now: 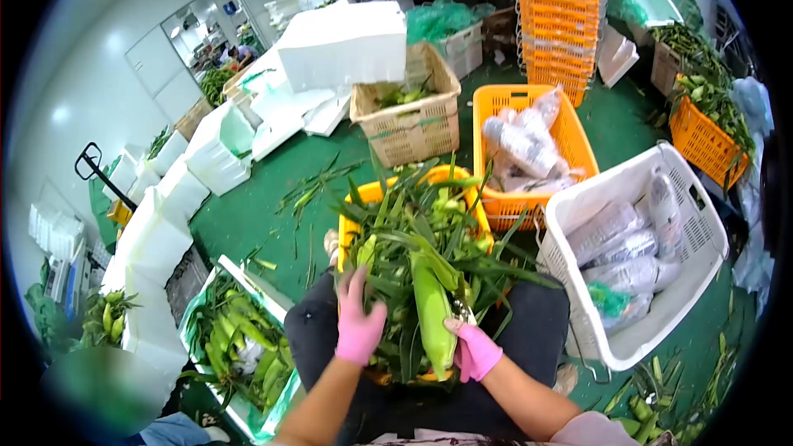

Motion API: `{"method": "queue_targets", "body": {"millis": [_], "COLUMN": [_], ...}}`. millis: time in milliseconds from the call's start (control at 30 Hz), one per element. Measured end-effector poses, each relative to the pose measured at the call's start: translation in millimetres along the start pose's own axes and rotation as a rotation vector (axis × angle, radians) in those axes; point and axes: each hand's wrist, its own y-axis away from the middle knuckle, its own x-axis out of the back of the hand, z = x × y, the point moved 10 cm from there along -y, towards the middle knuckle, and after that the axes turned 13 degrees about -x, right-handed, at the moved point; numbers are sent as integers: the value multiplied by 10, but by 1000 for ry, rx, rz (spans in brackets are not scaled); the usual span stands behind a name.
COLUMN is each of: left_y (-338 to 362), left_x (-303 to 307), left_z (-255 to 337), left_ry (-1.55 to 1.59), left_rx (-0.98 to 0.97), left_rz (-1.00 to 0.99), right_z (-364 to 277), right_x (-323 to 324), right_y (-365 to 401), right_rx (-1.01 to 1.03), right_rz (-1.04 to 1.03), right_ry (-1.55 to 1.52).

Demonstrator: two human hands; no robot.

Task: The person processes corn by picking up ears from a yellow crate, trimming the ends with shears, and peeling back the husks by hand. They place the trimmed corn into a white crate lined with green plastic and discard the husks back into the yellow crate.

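My right hand (476, 350), in a pink glove, grips a green ear of corn (430, 314) in its husk, tilted over my lap. Something shiny and metallic (464, 310) shows beside that hand's fingers; its kind cannot be made out. My left hand (360, 322), also gloved in pink, is raised to the left of the ear, fingers spread and holding nothing. It is slightly blurred. Between my knees stands a yellow crate (350, 225) heaped with long green husk leaves (413, 215), which lie under and behind the corn.
At left, a foam box (289, 306) lined with green plastic holds several ears. An orange crate (489, 99) and a white crate (615, 359) with plastic-wrapped packs stand at right. Ahead are a beige crate (413, 128), foam boxes (339, 49) and stacked orange crates (560, 25). Leaves litter the green floor.
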Motion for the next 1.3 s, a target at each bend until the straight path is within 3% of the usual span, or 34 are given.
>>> {"method": "queue_targets", "body": {"millis": [67, 100, 167, 233, 267, 300, 333, 367, 433, 500, 533, 567, 633, 667, 700, 767, 833, 900, 967, 1000, 1033, 1100, 1167, 1233, 1300], "left_y": [441, 720, 940, 984, 1004, 929, 829, 736, 565, 488, 410, 354, 354, 348, 384, 305, 249, 154, 295, 390, 477, 570, 637, 659, 609], "left_x": [-500, -789, -1008, -1016, -903, -760, -525, -267, 46, 143, 177, 221, 49, 19, -69, -51, 142, 274, 21, -104, -191, -295, -392, -333, -211], "left_z": [-218, -260, -349, -442, -608, -541, -540, -503, -279, -33, 56, 151, 358, 373, 350, 45, -227, -386, -904, -818, -607, -424, -345, -266, -148], "left_ry": [224, 700, 972, 1308, 1239, 1329, 1170, 1006, 1030, 1057, 760, 443, 534, 375, 237, 64, -55, 130, 489, 760, 1017, 1193, 1343, 1228, 976], "left_rx": [130, 477, 883, 960, 1047, 1037, 927, 828, 620, 426, 180, -48, -83, -57, -27, -190, 141, 216, 249, 435, 631, 675, 746, 705, 568], "left_rz": [-214, -142, -133, -262, -122, -56, -52, -45, -167, -164, -260, -290, -437, -497, -580, -326, -414, -303, -158, -174, -182, -192, -254, -307, -373], "right_z": [-128, -219, -214, -101, -151, -259, -357, -448, -507, -348, -207, -37, 235, 402, 129, 13, -77, 30, -72, -132, -226, -454, -465, -231, -270], "right_x": [8, -172, -342, -105, -267, -493, -517, -305, -80, -263, -358, -389, -242, 223, -532, -322, -157, -465, -937, -1020, -914, -373, -446, -561, -680], "right_y": [-16, 40, 300, -50, 67, 149, 85, -34, -69, -129, -180, -213, -207, -408, -117, -70, 158, 610, 879, 951, 897, 680, 553, 461, 466], "right_rx": [137, 186, 11, 186, 37, 45, -24, -54, 59, -5, -72, -178, -422, -659, -127, -4, -35, -168, -62, -81, -13, 225, 323, 176, 175], "right_rz": [63, 78, 278, 117, 149, -134, -372, -439, -114, -161, -171, -139, -123, -29, 16, 152, 265, -5, -561, -608, -412, 293, 346, 88, 140], "right_ry": [246, 429, 920, 647, 348, -73, -350, -537, -372, -86, 49, 101, 352, 540, 803, 1145, 1382, 880, 144, 48, 156, 781, 1197, 1060, 1135]}}
